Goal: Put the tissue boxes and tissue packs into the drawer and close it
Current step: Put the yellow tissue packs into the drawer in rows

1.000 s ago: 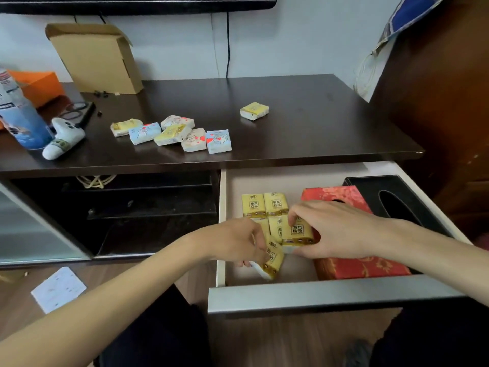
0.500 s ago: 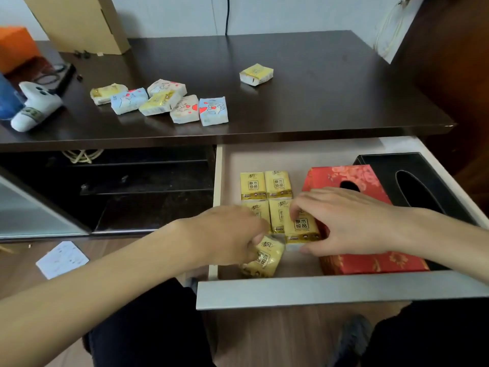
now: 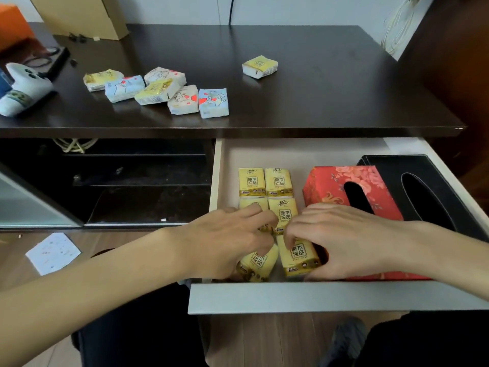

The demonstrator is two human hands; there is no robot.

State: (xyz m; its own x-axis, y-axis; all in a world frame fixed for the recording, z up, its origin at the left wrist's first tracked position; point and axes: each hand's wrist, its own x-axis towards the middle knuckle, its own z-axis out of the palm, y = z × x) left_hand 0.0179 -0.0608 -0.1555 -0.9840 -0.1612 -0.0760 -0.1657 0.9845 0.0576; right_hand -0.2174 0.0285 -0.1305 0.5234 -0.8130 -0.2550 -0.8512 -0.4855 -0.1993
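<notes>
Yellow tissue packs (image 3: 265, 181) sat in open drawer (image 3: 317, 298) beside red box (image 3: 330, 186). Right hand (image 3: 344, 239) pinched one pack (image 3: 299, 256), left hand (image 3: 227, 239) fingers on another (image 3: 255, 264). Step: arranging. Next, probably fetch tabletop packs (image 3: 213, 102).

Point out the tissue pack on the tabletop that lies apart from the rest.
The yellow pack lying alone toward the back right; the other six cluster together at the left.
</notes>
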